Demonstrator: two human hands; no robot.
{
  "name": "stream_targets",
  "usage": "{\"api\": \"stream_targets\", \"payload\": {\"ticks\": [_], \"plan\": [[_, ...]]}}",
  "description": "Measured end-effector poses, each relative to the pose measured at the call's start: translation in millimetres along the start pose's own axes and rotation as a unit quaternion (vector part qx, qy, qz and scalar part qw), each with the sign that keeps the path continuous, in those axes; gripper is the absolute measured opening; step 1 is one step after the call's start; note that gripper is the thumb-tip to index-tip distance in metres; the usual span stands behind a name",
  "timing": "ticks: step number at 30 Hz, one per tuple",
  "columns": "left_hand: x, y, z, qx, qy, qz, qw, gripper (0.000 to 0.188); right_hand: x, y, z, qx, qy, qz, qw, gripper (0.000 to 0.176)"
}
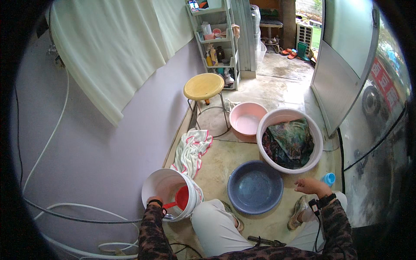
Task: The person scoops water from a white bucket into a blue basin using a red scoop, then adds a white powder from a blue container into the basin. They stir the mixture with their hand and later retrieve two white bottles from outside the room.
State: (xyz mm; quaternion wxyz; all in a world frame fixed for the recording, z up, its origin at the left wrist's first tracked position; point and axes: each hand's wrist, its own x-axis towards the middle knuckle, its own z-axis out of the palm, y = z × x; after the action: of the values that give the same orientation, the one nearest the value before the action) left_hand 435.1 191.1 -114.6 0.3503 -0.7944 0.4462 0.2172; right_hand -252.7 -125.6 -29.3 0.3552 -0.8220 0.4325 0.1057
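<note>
My left hand [155, 199] is at the near left rim of a white plastic bucket [191, 211], its fingers mostly hidden by the wrist and sleeve. Inside the tilted bucket lies a red plastic dipper [182, 197], its handle pointing towards that hand. Over my right knee my right hand [308, 186] hangs with fingers apart and nothing in it. Between my feet and beyond them sits a round blue basin [255, 187]. Behind it, a large pale tub [317, 152] holds dark patterned cloth [291, 136]. A light blue cup or cap [329, 178] is just beyond my right hand.
A pink basin [248, 118] touches the tub's left side. A yellow round stool [204, 86] stands by the wall, with a white pink-edged towel [192, 152] on the floor before it. Hoses [87, 221] coil at left. Farther off are a shelf rack [213, 40] and an open door [338, 84].
</note>
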Motion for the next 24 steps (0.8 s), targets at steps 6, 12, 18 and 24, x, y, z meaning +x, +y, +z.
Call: {"api": "stream_targets", "payload": {"ticks": [6,12,18,24], "plan": [[16.9,4.2,-19.9,-0.130,-0.108,0.047,0.985,0.036,12.6,-17.5,-10.2,-0.051,0.004,-0.080,0.995,0.037],[30.4,23.1,6.5,-0.464,-0.097,-0.017,0.880,0.037,32.2,-44.7,-8.5,-0.018,0.027,-0.088,0.996,0.035],[-7.0,36.6,39.4,-0.620,0.066,0.007,0.782,0.041,13.1,-78.5,13.3,-0.066,-0.050,-0.154,0.985,0.044],[-23.8,26.6,5.3,-0.562,-0.015,-0.061,0.825,0.035,-11.4,-81.6,15.8,-0.012,-0.062,-0.150,0.987,0.047]]}}
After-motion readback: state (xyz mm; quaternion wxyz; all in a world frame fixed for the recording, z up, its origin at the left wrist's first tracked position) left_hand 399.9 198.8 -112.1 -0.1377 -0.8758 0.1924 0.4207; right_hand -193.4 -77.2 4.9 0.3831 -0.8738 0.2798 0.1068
